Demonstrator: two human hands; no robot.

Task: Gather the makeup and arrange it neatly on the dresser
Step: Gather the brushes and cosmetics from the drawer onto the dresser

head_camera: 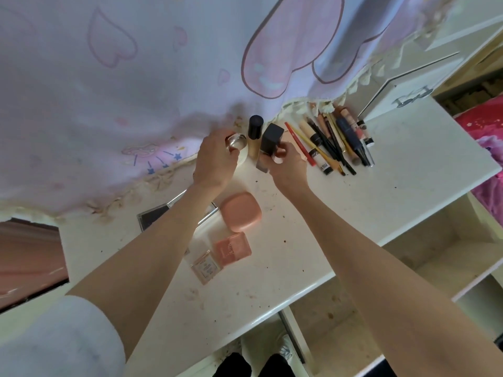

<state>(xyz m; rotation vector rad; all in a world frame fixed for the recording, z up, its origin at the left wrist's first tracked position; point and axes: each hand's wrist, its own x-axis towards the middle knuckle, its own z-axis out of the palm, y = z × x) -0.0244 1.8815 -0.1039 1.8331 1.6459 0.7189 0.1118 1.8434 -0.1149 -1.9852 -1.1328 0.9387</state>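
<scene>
Black-capped square bottle is pinched in the right hand just beside the standing foundation bottle; the left hand apparently grips a silver-lidded jar. Next: stand both upright alongside it.

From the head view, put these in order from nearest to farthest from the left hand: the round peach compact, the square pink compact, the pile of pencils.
1. Round peach compact: just below the left hand, toward the dresser's front.
2. Square pink compact: further below, beyond the round one.
3. Pile of pencils: far to the right, past the right hand.
</scene>
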